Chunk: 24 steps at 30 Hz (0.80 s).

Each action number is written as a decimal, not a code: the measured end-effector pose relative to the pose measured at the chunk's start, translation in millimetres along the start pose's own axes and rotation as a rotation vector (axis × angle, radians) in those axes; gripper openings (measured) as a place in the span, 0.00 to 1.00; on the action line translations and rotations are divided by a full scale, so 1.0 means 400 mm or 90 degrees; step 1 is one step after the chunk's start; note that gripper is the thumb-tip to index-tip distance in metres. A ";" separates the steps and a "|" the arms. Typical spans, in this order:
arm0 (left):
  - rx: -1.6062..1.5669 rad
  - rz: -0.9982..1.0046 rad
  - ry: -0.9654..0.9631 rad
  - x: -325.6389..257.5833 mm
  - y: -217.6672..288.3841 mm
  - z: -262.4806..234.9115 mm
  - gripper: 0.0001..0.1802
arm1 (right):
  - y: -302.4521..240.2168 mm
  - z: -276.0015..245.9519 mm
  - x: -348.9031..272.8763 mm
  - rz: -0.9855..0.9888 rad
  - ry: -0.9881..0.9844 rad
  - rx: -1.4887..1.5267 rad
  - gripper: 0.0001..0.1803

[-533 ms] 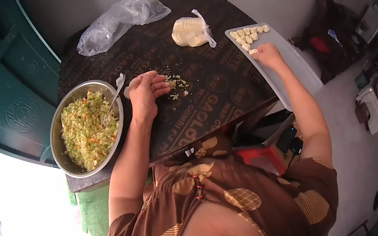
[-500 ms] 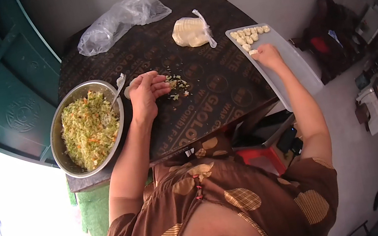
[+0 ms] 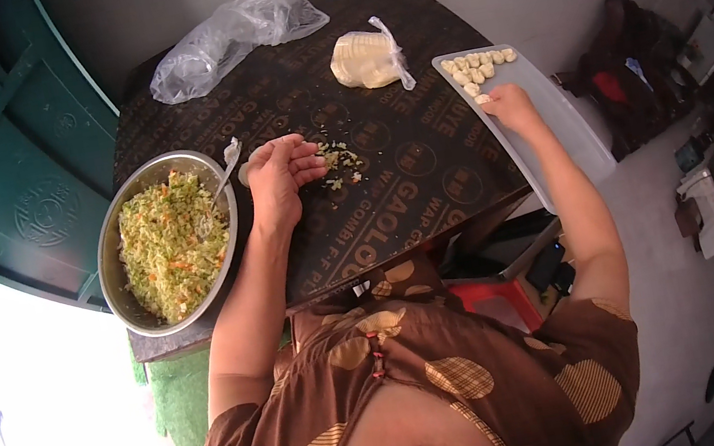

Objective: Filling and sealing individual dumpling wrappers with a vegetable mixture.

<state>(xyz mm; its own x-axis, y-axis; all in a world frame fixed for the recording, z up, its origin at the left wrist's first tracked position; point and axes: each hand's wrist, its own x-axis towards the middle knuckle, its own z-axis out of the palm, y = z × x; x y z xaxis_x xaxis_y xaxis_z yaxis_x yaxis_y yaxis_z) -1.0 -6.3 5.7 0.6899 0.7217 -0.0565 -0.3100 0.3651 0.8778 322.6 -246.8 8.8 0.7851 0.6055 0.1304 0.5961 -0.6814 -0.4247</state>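
My right hand (image 3: 512, 108) pinches a small pale dumpling (image 3: 483, 98) at the left edge of a whitish plastic tray (image 3: 564, 124). Several more dumplings (image 3: 471, 69) sit in rows at the tray's far end. My left hand (image 3: 283, 171) rests above the table, fingers loosely curved and pointing right, with nothing visible in it. Beside its wrist a pale round edge (image 3: 243, 174) peeks out, mostly hidden. To the left stands a steel bowl (image 3: 107, 277) of chopped vegetable filling (image 3: 169, 242), a spoon (image 3: 225, 165) leaning on its rim.
Crumbs of filling (image 3: 339, 161) lie on the dark printed table (image 3: 408, 185) right of my left hand. A clear bag of round wrappers (image 3: 364, 59) and a crumpled plastic bag (image 3: 234, 42) are farther back. A green door (image 3: 35, 184) stands at left; a red stool (image 3: 495, 302) is below the table.
The view has shifted slightly. My right hand stays at the tray with the dumpling between its fingertips, and the left hand has hardly moved.
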 end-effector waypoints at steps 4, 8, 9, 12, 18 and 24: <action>0.012 -0.004 0.016 -0.005 0.006 0.007 0.10 | -0.006 -0.027 -0.001 0.019 -0.028 -0.076 0.16; 0.055 0.051 0.027 -0.009 0.005 0.012 0.12 | -0.089 -0.066 -0.051 -0.057 0.118 -0.075 0.18; 0.060 0.053 0.029 -0.006 0.000 0.021 0.12 | -0.120 -0.074 -0.064 -0.058 0.117 -0.069 0.18; 0.096 0.138 0.000 0.001 -0.021 0.015 0.15 | -0.248 -0.058 -0.110 -0.230 0.145 0.147 0.15; 0.100 0.072 -0.074 -0.018 -0.045 0.069 0.20 | -0.406 0.165 -0.134 -0.347 -0.024 0.358 0.14; -0.029 0.061 -0.060 -0.034 -0.112 0.109 0.24 | -0.566 0.326 -0.181 -0.209 0.007 0.632 0.21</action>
<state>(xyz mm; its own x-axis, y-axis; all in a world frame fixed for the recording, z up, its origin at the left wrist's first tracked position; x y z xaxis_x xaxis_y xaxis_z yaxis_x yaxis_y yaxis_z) 32.1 -58.1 -11.9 0.7135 0.6968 0.0736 -0.4052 0.3247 0.8546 109.0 -82.6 -21.5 0.6140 0.6926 0.3785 0.3780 0.1630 -0.9113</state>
